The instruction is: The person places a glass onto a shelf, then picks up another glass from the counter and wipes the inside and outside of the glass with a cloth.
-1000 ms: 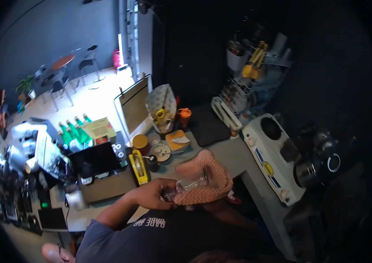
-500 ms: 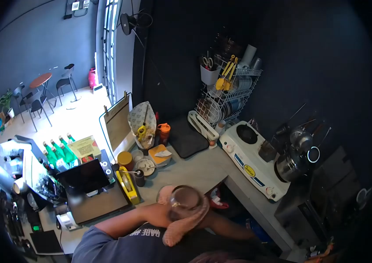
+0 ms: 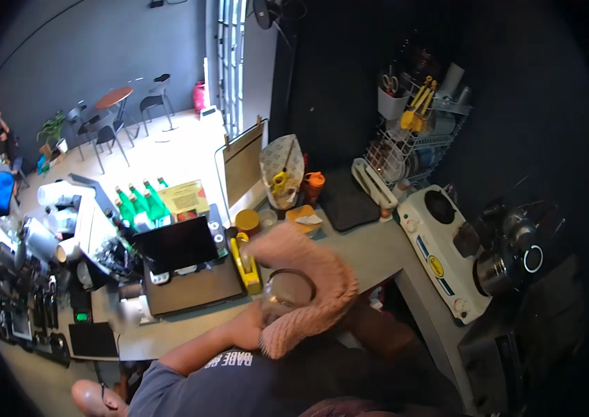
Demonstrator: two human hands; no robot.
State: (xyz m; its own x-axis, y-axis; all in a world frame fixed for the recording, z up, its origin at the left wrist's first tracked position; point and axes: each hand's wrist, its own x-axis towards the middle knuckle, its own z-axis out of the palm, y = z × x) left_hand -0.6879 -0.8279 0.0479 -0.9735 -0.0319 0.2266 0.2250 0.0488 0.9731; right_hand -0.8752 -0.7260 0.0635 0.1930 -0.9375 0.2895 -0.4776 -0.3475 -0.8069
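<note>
A clear glass vessel (image 3: pixel 287 290) is tilted with its round rim facing up, in front of my chest. My left hand (image 3: pixel 247 326) is closed round its lower left side. A pinkish-brown textured cloth (image 3: pixel 326 278) curves over and along the right side of the glass, one end reaching up toward the yellow tape dispenser (image 3: pixel 246 267). My right hand (image 3: pixel 358 314) is at the cloth's right edge, dark and mostly covered by it; its fingers are hidden.
On the counter (image 3: pixel 371 250) are a black monitor (image 3: pixel 176 244), green bottles (image 3: pixel 142 201), an orange-lidded cup (image 3: pixel 314 186) and a black mat (image 3: pixel 349 201). To the right stand a white stove (image 3: pixel 440 254) and a dish rack (image 3: pixel 412 149). A person's head (image 3: pixel 93 397) shows at lower left.
The cloth has swung from hanging below the glass to arching above and right of it. My left hand keeps hold of the glass. The camera view has shifted, moving the room rightward in frame.
</note>
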